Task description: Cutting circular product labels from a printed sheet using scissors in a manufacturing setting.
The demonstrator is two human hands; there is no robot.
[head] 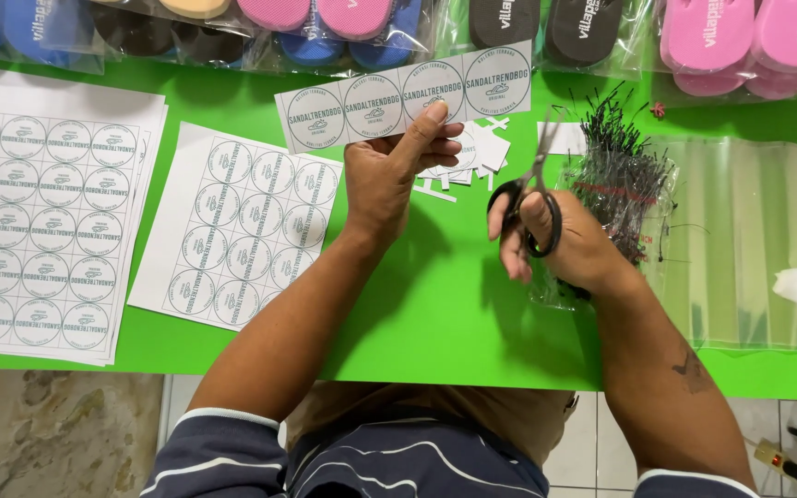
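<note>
Nearest the viewer, right hand (560, 244) grips black-handled scissors (529, 198), fingers through the loops, blades apparently slightly parted and pointing away. Left hand (389, 175) pinches a strip of four round printed labels (405, 95) between thumb and fingertips, held above the green table (435, 314). Beyond the fingertips lie paper offcuts (472, 157); left of them, an uncut label sheet (237, 226). Risk: an unsteady strip could drift, so the blades clip a printed circle or nick the thumb.
</note>
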